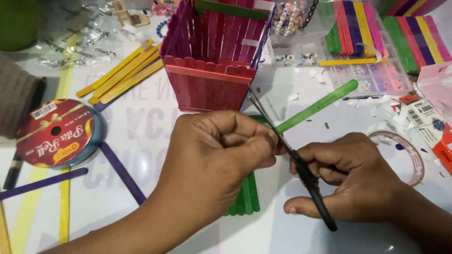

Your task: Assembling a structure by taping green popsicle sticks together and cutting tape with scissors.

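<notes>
While left grip point(221, 146) pinches green stick point(316, 106), right grip point(351, 176) works scissors point(294, 157).

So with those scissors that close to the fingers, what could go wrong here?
The scissors in the right hand cross the green stick right beside the left hand fingertips, so a slip might nick them. The cut end could fly off among the scraps. The stick might also split unevenly, and a jolt could perhaps bump the nearby pink stick box.
</notes>
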